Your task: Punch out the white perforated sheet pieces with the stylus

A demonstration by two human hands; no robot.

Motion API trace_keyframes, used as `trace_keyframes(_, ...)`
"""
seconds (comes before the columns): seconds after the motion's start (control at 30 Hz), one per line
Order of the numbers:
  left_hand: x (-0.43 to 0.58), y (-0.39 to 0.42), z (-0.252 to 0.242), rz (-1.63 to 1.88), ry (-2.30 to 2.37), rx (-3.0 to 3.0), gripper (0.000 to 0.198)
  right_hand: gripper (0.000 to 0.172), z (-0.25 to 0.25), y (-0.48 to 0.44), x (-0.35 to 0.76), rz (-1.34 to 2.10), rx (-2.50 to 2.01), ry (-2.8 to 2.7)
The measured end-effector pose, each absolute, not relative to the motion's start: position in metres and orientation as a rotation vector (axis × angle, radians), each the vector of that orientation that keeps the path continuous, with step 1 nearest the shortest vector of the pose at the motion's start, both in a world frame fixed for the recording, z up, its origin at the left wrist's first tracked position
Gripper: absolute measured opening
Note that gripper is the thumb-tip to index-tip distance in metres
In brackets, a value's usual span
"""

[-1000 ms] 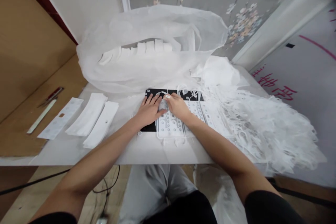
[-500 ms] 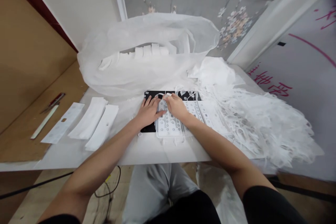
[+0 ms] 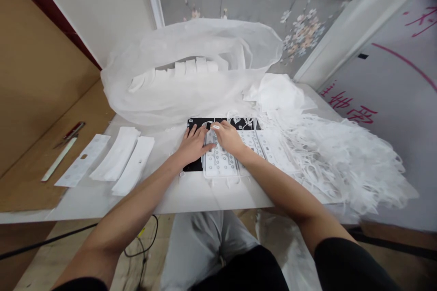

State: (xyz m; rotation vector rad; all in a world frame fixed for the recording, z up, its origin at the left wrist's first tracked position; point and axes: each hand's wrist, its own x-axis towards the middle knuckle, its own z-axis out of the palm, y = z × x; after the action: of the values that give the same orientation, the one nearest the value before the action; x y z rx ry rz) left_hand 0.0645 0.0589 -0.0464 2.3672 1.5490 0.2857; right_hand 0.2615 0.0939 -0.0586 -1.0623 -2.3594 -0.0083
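Note:
A white sheet printed with rows of small round marks [image 3: 220, 166] lies over a black board [image 3: 194, 165] in front of me. My left hand [image 3: 193, 145] rests on the board and the sheet's left edge, fingers spread, holding nothing. Near the sheet's top edge, my right hand [image 3: 227, 137] is closed with a small white tag [image 3: 216, 127] at its fingertips. White cords lie on the board behind my right hand, and more printed sheets [image 3: 251, 141] extend to its right.
A heap of white cords [image 3: 351, 159] covers the table's right side. Behind the board lies a large clear bag [image 3: 143, 100] with white strips. White card stacks [image 3: 118, 154], a pale strip [image 3: 59, 159] and a red cutter [image 3: 74, 130] lie at left.
The small white tag at my right fingertips has shifted slightly left and down, and my right fingers have curled in. My left hand stays in place.

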Motion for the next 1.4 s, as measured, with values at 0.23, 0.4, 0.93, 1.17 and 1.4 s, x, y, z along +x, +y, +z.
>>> trace_keyframes(0.23, 0.063, 0.052, -0.045, 0.305, 1.537, 2.340, 0.063, 0.030, -0.055, 0.110, 0.281, 0.093, -1.392, -1.906)
trace_keyframes(0.4, 0.066, 0.054, -0.042, 0.579, 1.510, 2.247, 0.056, 0.031, -0.048, 0.098, 0.282, 0.421, -1.321, -1.698)
trace_keyframes(0.93, 0.070, 0.066, -0.045, 1.088, 1.080, 1.310, 0.023, 0.035, -0.039, 0.084, 0.278, 1.014, -1.053, -1.366)
trace_keyframes(1.17, 0.071, 0.065, -0.044, 1.113, 1.092, 1.258, 0.023, 0.029, -0.040, 0.070, 0.275, 0.907, -0.995, -1.590)
trace_keyframes(1.4, 0.071, 0.064, -0.045, 1.111, 1.097, 1.218, 0.024, 0.017, -0.042, 0.074, 0.278, 0.805, -0.837, -1.692)
